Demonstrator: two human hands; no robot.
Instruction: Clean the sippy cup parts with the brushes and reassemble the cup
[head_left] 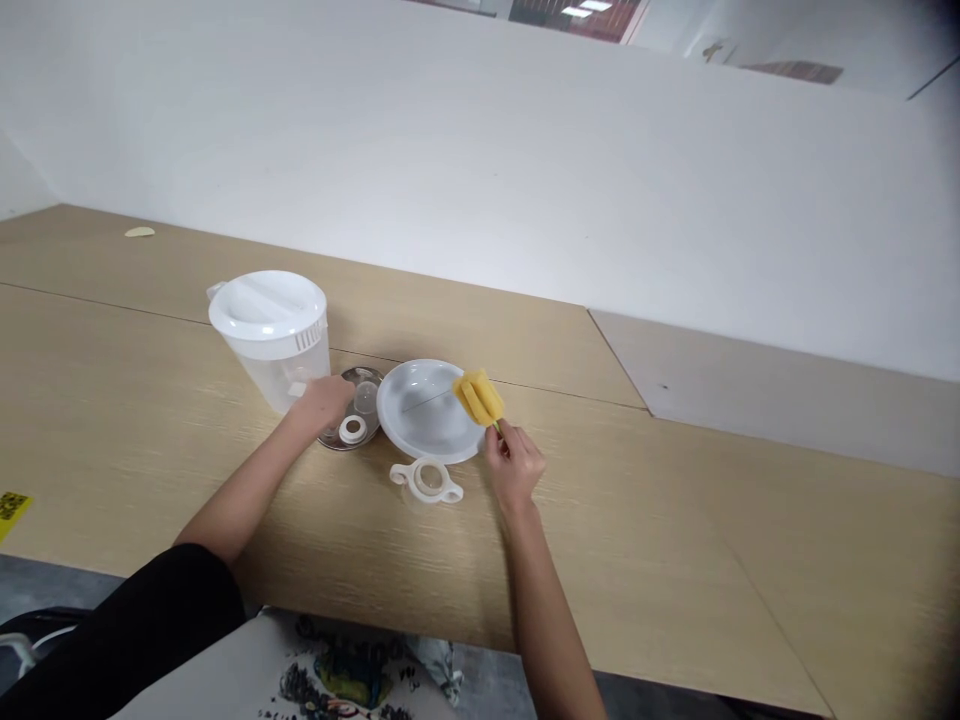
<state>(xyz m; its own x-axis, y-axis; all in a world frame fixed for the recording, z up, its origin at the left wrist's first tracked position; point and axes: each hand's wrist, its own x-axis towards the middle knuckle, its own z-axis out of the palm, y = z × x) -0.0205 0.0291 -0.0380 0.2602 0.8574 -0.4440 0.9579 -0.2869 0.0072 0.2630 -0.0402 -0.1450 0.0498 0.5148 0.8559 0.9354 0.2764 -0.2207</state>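
Note:
My right hand (516,462) is closed around the thin handle of a yellow sponge brush (478,398), its head raised over the right rim of a white basin (397,435). Over the left side of a round metal tray (341,443), my left hand (328,402) has its fingers curled down; whatever they hold is hidden. On that tray lie a white ring (352,430) and a small clear cap (366,398). A clear baby bottle with a white two-handled collar (430,479) stands in front of the basin, between my hands.
A white lidded pitcher (270,330) stands just behind my left hand, close to the tray. A pale flat piece (139,232) lies at the far left of the wooden table (637,560). A white partition (480,180) rises along the back edge.

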